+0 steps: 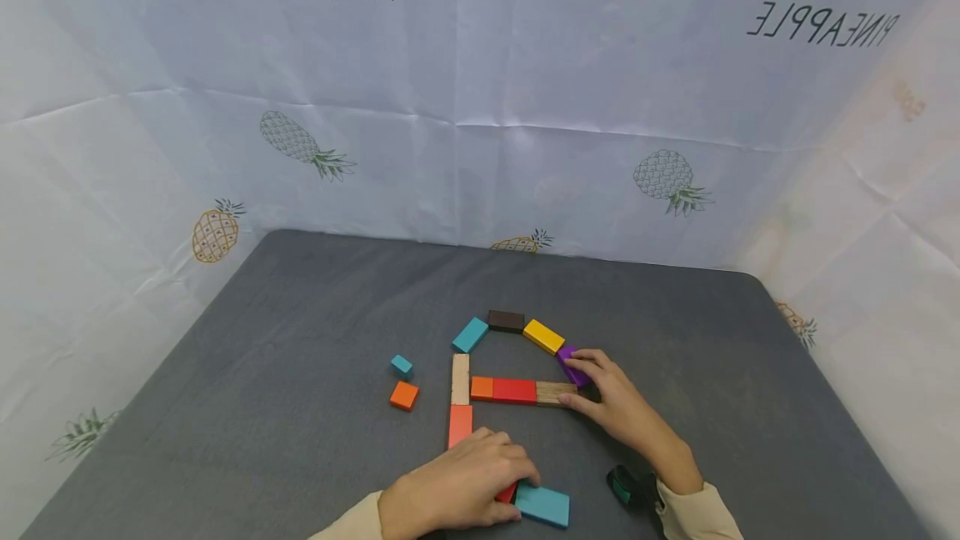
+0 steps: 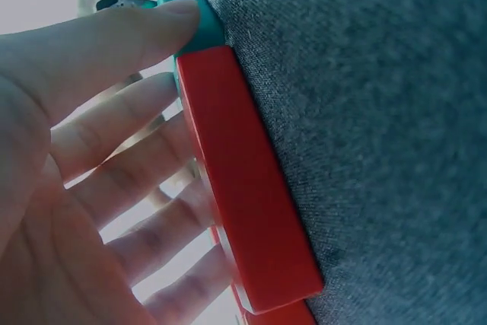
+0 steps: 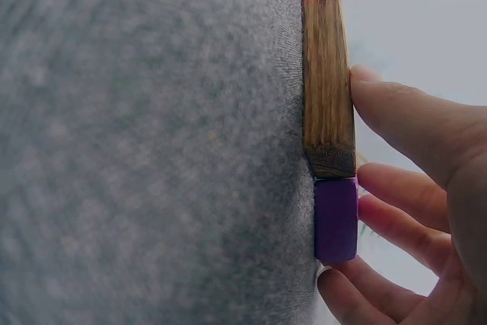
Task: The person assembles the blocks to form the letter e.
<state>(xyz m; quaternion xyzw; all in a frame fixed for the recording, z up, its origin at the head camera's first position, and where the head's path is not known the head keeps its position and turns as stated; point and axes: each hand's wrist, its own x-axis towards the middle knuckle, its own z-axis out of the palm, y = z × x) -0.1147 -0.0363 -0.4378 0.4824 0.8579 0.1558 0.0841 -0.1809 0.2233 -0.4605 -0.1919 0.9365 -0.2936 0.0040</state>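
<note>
Flat colored wooden blocks form an outline on the dark cloth. At its near end, my left hand (image 1: 472, 482) pinches the left end of a light blue block (image 1: 545, 506) between thumb and index finger. Its other fingers lie along a red block (image 2: 240, 180), which meets the light blue one end to end. My right hand (image 1: 618, 407) is spread at the outline's right side. Its thumb touches a brown wood-grain block (image 3: 326, 74), while its fingers rest on a purple block (image 3: 335, 220) that abuts the brown one.
A yellow block (image 1: 543, 337), a black block (image 1: 506, 322) and a blue block (image 1: 470, 335) curve across the top. Loose at the left lie a small blue block (image 1: 402, 367) and an orange block (image 1: 404, 396). A pineapple-print cloth (image 1: 450, 182) hangs behind the table (image 1: 337, 298).
</note>
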